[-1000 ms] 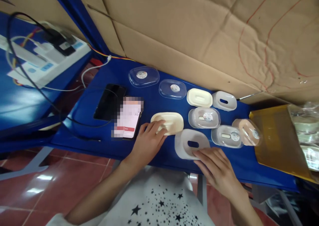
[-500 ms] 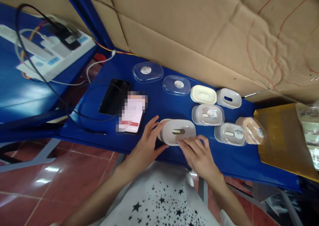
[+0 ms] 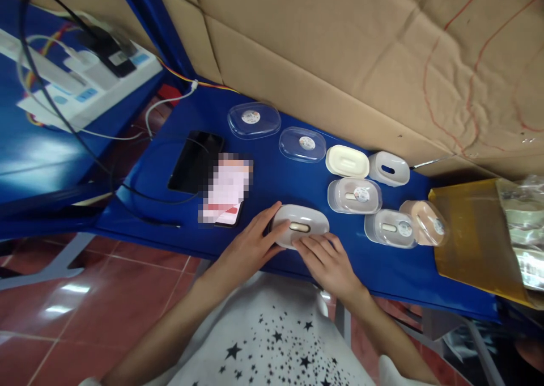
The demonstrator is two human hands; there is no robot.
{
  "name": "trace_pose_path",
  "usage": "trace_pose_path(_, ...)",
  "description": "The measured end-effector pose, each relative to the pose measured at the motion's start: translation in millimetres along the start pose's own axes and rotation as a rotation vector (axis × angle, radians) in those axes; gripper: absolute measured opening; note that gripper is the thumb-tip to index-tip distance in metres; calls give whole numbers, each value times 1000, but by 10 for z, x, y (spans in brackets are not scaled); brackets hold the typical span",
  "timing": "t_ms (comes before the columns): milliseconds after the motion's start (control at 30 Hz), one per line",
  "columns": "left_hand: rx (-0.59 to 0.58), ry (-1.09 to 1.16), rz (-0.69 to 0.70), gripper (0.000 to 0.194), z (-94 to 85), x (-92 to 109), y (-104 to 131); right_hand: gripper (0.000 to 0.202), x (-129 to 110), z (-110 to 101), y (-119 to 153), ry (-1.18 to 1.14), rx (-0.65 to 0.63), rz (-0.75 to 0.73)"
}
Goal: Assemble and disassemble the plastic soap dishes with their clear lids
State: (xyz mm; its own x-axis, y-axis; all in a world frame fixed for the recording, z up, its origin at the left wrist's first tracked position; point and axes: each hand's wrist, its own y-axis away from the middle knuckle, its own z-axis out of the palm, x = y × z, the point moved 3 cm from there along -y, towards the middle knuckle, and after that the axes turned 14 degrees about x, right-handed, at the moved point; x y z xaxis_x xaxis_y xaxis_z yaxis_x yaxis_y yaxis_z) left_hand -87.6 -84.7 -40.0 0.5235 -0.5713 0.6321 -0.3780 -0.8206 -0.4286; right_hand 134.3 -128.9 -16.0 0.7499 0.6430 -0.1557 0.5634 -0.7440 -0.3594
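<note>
A pale grey, rounded plastic soap dish [image 3: 315,220] sits at the table's near edge, in front of me. A raised cream bar shows through the oval slot in its floor. My left hand [image 3: 259,240] grips the dish's left end, the index finger reaching inside to the slot and the thumb at the near side. With bent fingers, my right hand [image 3: 325,257] holds the near rim, fingertips just over the inside; its thumb is hidden. Beyond lie a cream dish base [image 3: 347,162] and a grey slotted tray [image 3: 390,169].
Clear lids [image 3: 254,121] lie at the back. Lidded soap dishes [image 3: 355,195] stand to the right, beside an open carton [image 3: 467,233] of wrapped dishes. Two phones, one a black phone [image 3: 193,162], lie left. A power strip [image 3: 127,68] with cables stands farther left. Cardboard [image 3: 318,51] walls the back.
The grey tray has shifted left and down over the cream base, and the bar now fills the slot. My left index finger has moved inside; my right hand went left with the tray.
</note>
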Motion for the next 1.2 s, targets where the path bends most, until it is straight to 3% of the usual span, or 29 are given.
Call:
trace_pose_path(167,-30,-13,-13,54,11,-6,60,39,192,-276,-380,-95,18,-91)
trace_pose_path(300,6,7,-38,54,33,26,69,46,807,-410,-1158,-63,26,-42)
trace_pose_path(367,29,13,-42,54,40,53,77,56,1173,-295,-1592,-36,-45,6)
trace_pose_path(433,52,15,-55,53,35,78,98,79,1483,-99,-1941,14,-163,65)
trace_pose_path(533,92,43,-92,51,-4,93,151,85,1706,139,-2189,7,-296,84)
trace_pose_path(633,98,114,-180,60,-41,65,205,75,1662,105,-2113,-94,-287,74)
trace_pose_path(767,97,203,-360,92,-28,-14,210,73,1380,-266,-1715,-301,-198,96)
trace_pose_path(900,115,236,-427,109,17,-55,129,77,997,-476,-1224,-446,-315,122)
trace_pose_path(1033,89,258,-392,109,46,-61,49,73,693,-414,-871,-323,-358,80)
trace_pose_path(1200,61,240,-329,101,49,-57,15,65,507,-286,-635,-278,-214,29)
